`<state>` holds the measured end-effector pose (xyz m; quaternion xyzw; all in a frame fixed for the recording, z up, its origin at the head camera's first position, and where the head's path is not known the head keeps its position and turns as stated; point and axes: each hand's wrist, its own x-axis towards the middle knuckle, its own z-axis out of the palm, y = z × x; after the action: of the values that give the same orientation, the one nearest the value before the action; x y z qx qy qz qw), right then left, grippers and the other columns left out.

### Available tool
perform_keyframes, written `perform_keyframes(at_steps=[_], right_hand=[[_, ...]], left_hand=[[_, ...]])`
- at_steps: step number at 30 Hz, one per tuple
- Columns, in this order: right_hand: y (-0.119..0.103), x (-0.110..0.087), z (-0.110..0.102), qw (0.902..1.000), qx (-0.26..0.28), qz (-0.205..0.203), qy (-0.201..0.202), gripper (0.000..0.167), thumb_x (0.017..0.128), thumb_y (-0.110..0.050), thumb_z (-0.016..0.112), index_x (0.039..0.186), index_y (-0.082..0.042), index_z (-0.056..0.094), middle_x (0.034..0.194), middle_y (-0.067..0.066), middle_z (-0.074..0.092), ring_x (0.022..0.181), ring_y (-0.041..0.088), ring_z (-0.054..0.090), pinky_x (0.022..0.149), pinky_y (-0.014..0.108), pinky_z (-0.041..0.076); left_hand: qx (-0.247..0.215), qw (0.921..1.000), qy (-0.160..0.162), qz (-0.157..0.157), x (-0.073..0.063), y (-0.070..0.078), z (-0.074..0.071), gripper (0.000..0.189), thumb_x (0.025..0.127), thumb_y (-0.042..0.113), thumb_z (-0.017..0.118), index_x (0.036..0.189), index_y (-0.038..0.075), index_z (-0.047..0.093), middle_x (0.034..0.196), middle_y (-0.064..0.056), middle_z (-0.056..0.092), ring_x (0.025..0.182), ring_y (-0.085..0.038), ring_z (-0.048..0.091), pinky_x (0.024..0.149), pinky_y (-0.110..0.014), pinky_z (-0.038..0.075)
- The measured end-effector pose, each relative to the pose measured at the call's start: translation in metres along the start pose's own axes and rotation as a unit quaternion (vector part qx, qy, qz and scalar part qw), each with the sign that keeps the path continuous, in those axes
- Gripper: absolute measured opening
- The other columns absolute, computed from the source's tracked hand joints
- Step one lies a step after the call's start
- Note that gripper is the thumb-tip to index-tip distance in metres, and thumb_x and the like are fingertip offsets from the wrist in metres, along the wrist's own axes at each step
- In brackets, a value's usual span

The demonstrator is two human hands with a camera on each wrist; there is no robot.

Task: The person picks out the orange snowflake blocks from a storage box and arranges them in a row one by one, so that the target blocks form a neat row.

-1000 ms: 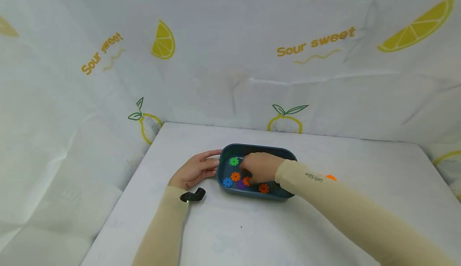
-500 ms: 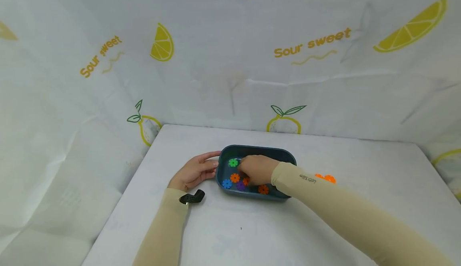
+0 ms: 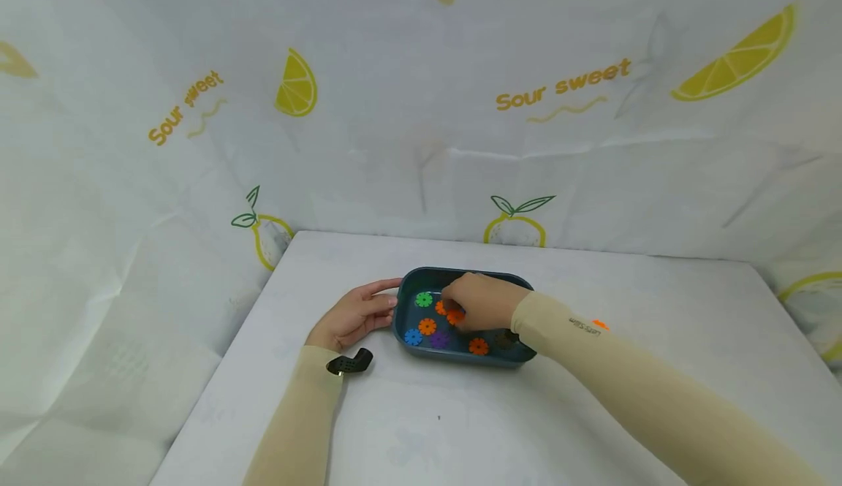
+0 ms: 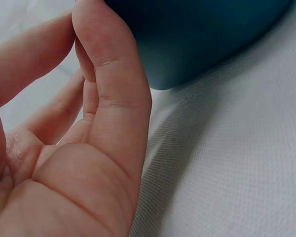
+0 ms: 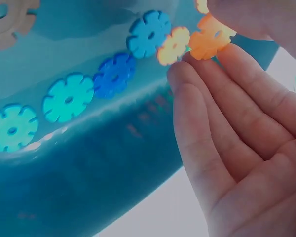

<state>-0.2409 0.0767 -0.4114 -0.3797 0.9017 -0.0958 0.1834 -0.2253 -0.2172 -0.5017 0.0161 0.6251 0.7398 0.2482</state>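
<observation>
1. a bright orange, notched, flower-like disc (image 3: 455,316) with a hole in its middle sits right of and below the centre of the head frame, pinched between thumb and fingers of the right hand (image 3: 487,302).
2. that hand is inside a dark teal, rounded rectangular tray (image 3: 437,355), covering part of its interior.
3. in the tray, left of the hand, lie a green notched disc (image 3: 424,300), a blue notched disc (image 3: 413,337), a purple notched disc (image 3: 439,339) and a second orange disc (image 3: 427,327); a third orange disc (image 3: 479,346) lies below the hand.
4. the left hand (image 3: 355,316) touches the tray's left end, fingers loosely extended, gripping nothing.
5. a black wrist strap (image 3: 351,362) crosses the left beige sleeve (image 3: 296,413).
6. right of centre, an orange piece (image 3: 600,324) shows beyond the right beige sleeve (image 3: 631,376), partly hidden.
7. behind the white table (image 3: 395,427), a lemon-printed white sheet (image 3: 368,179) fills the upper frame.
</observation>
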Motion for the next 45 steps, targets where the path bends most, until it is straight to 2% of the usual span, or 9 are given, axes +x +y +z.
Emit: perform_keyframes(at_steps=[3,10,16,21,27,35,39,45], right_hand=[[0.006,-0.009,-0.004,0.9998,0.016,0.005,0.012,0.018,0.092,-0.017,0.084,0.106,-0.017,0.073,0.092,-0.008,0.067,0.085,0.013,0.059,0.081,0.032,0.056],[0.021,-0.036,-0.007,0.9934,0.094,0.021,0.061,0.021,0.094,-0.016,0.082,0.114,-0.016,0.076,0.107,-0.006,0.073,0.097,0.014,0.063,0.094,0.035,0.059],[0.042,-0.064,-0.003,0.9788,0.164,0.040,0.116,0.022,0.095,-0.014,0.081,0.117,-0.014,0.077,0.113,-0.002,0.075,0.097,0.012,0.068,0.091,0.032,0.063],[0.060,-0.086,0.002,0.9630,0.211,0.061,0.156,0.027,0.096,-0.014,0.081,0.122,-0.013,0.076,0.117,0.000,0.076,0.098,0.012,0.072,0.091,0.032,0.063],[0.073,-0.109,0.010,0.9506,0.220,0.080,0.204,0.028,0.096,-0.016,0.083,0.122,-0.017,0.077,0.115,-0.003,0.076,0.102,0.014,0.070,0.096,0.038,0.061],[0.092,-0.141,0.022,0.9263,0.242,0.138,0.253,0.028,0.095,-0.023,0.084,0.122,-0.023,0.077,0.115,-0.004,0.077,0.102,0.015,0.071,0.089,0.025,0.059],[0.105,-0.162,0.030,0.9150,0.246,0.176,0.267,0.028,0.096,-0.027,0.083,0.123,-0.024,0.077,0.116,-0.003,0.077,0.103,0.017,0.071,0.088,0.024,0.058],[0.123,-0.192,0.045,0.9061,0.246,0.218,0.267,0.034,0.097,-0.034,0.083,0.128,-0.022,0.076,0.120,0.000,0.077,0.106,0.018,0.071,0.086,0.021,0.057]], left_hand=[[0.006,1.0000,0.006,-0.001,0.001,-0.001,0.001,0.054,0.108,0.016,0.068,0.160,0.015,0.053,0.120,-0.006,0.072,0.097,-0.016,0.073,0.092,-0.027,0.063],[-0.003,0.9998,0.017,-0.009,-0.002,-0.002,0.003,0.053,0.107,0.016,0.069,0.158,0.015,0.055,0.122,-0.007,0.072,0.095,-0.015,0.073,0.092,-0.027,0.063],[0.000,1.0000,0.004,-0.004,-0.004,0.000,0.006,0.055,0.109,0.016,0.066,0.162,0.014,0.049,0.126,-0.006,0.073,0.096,-0.013,0.073,0.092,-0.026,0.063],[0.001,1.0000,0.007,-0.006,-0.003,-0.002,0.004,0.055,0.109,0.016,0.066,0.162,0.016,0.050,0.121,-0.005,0.071,0.093,-0.013,0.070,0.090,-0.026,0.063],[0.000,1.0000,0.002,-0.003,-0.004,-0.002,0.005,0.057,0.109,0.016,0.067,0.162,0.016,0.049,0.124,-0.005,0.072,0.095,-0.013,0.071,0.090,-0.026,0.063],[0.003,1.0000,0.001,-0.004,-0.003,-0.002,0.006,0.056,0.110,0.014,0.064,0.163,0.015,0.048,0.121,-0.004,0.075,0.096,-0.013,0.073,0.090,-0.026,0.063],[-0.001,1.0000,-0.006,0.000,-0.003,-0.001,0.006,0.057,0.110,0.014,0.064,0.164,0.013,0.046,0.119,-0.004,0.075,0.095,-0.013,0.074,0.090,-0.027,0.063],[-0.004,0.9999,-0.013,0.004,-0.004,-0.003,0.005,0.060,0.110,0.013,0.064,0.165,0.012,0.043,0.121,-0.004,0.075,0.096,-0.012,0.073,0.091,-0.027,0.063]])
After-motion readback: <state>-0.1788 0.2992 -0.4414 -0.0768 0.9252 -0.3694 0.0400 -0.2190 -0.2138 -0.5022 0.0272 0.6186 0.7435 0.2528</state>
